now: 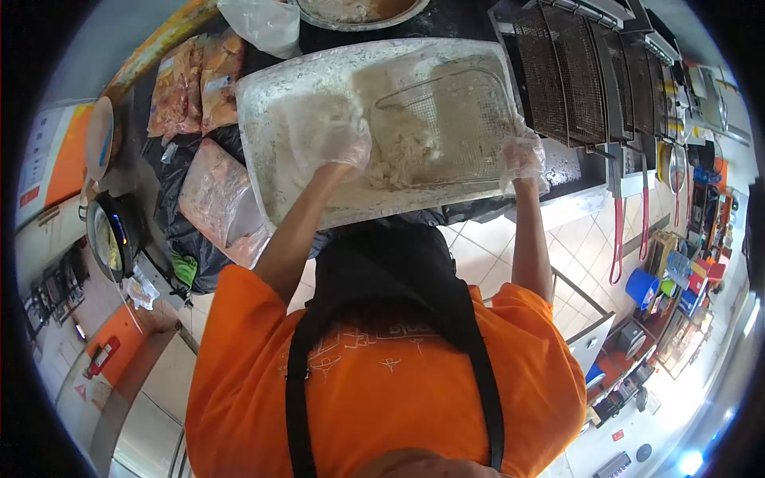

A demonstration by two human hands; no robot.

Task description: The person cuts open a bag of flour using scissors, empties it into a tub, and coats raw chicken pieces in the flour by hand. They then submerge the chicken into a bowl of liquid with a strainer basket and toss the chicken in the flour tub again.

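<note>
- Tub (335,72): large, pale, lying in front of the person, its inside coated with flour (319,119).
- Wire basket (470,103): set within the right part of the tub, its mesh dusted over; a floury clump (410,151) lies at its left portion.
- Left hand (344,147): in a clear plastic glove, over the flour left of the basket. Blur hides the fingers; whether they are spread or pressed together cannot be told.
- Right hand (523,155): likewise gloved, fingers bent at the tub's right edge, beside the basket's end. Whether they pinch basket or rim cannot be told.
- Orange shirt (398,406): pale lettering across the chest, only partly legible, seemingly ending in "gala", with small line drawings below.
- Packs (175,88): wrapped in clear plastic, reddish contents, left of the tub; their small pale labels are unreadable.
- Orange-and-white panel (60,159): far left, its print too small to read.
- Mesh fryer baskets (562,76): right of the tub, with red handles (617,231).
</note>
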